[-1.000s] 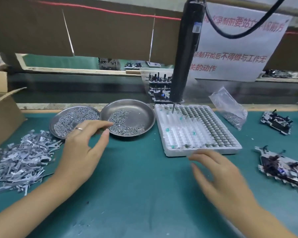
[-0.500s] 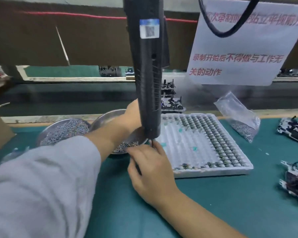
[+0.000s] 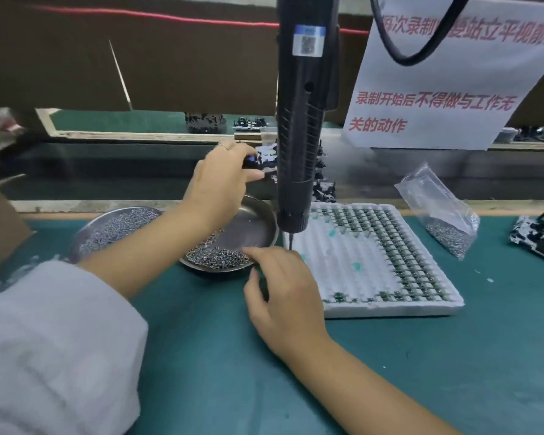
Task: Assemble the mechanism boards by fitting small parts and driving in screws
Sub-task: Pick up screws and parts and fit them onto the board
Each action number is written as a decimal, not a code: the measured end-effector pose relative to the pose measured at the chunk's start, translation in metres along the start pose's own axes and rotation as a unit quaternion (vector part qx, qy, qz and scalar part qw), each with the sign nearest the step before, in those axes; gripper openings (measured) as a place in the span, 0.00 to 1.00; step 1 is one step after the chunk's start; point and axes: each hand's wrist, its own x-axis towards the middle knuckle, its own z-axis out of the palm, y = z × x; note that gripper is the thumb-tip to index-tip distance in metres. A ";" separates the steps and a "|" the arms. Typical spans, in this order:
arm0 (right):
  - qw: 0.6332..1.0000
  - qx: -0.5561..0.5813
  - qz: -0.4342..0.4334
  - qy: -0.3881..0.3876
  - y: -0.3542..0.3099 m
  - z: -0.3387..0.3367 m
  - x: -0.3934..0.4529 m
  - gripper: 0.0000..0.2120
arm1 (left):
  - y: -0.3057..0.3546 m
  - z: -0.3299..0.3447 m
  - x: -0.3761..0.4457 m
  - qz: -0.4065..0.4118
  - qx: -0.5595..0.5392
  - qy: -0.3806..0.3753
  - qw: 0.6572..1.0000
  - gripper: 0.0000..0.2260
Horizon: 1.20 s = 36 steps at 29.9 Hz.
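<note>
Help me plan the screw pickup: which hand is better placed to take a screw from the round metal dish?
Right. The right hand has fingertips at the round metal dish rim beside the small screws. The left hand already grips a black-and-white mechanism board farther back.

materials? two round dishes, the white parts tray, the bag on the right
Dishes: likely steel or aluminium, brushed grey with a soft sheen on the bare wall.
Tray: looks like white foam or moulded plastic, matte, with soft rounded cell ridges; can't tell which.
Bag: thin clear plastic film, crinkled and glossy, small metal parts showing through.
</note>
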 end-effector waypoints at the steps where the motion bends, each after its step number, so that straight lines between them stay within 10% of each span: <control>1: 1.000 -0.002 0.004 -0.004 -0.001 0.000 0.000 0.13 | -0.011 -0.011 -0.009 0.002 -0.004 0.023 1.000 0.13; 13: 0.986 0.143 -0.077 0.047 -0.018 -0.012 -0.013 0.10 | -0.074 -0.091 -0.202 0.160 0.104 0.007 0.982 0.20; 17: 0.971 0.112 -0.182 -0.108 -0.034 -0.013 -0.016 0.16 | -0.080 -0.077 -0.215 0.192 0.139 -0.021 0.971 0.19; 22: 0.933 0.007 -0.225 -0.281 -0.036 -0.004 -0.016 0.19 | -0.086 -0.074 -0.214 0.128 0.090 -0.053 0.986 0.20; 29: 0.949 0.013 -0.154 -0.275 -0.033 -0.002 -0.018 0.15 | -0.126 -0.101 -0.196 -0.025 0.151 -0.016 0.988 0.21; 36: 0.955 0.058 -0.139 -0.254 -0.037 -0.008 -0.017 0.19 | -0.140 -0.113 -0.218 0.032 0.236 -0.047 0.970 0.16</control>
